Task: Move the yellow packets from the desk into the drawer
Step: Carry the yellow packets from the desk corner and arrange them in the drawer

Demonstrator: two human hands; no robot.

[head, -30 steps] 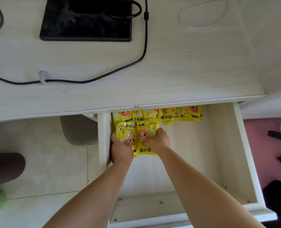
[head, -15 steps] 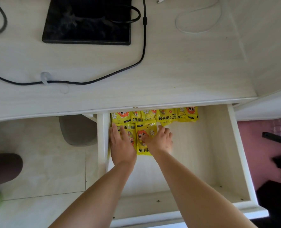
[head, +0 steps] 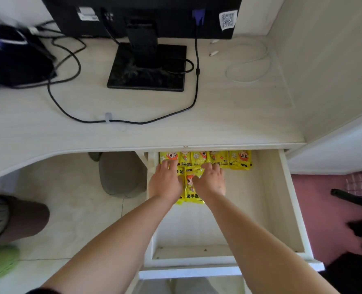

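Several yellow packets (head: pixel 239 160) lie flat in the far left part of the pulled-out white drawer (head: pixel 290 200), a row along the back and more in front. My left hand (head: pixel 165 181) lies flat on the packets at the drawer's left wall, fingers straight. My right hand (head: pixel 210 180) rests flat on the packets just right of it, fingers spread. One packet (head: pixel 190 187) shows between the two hands. No packet is seen on the desk (head: pixel 228 115).
A black monitor base (head: pixel 148 68) and black cables (head: pixel 195 85) sit on the desk, with a white cable (head: pixel 250 62) at the right and a dark bag (head: pixel 12 58) at the left. A grey stool (head: pixel 120 175) stands under the desk. The drawer's near and right floor is bare.
Both hands went from curled on the front packets to flat, and slid a little toward the back row. The camera tilted up, so the monitor came into view.
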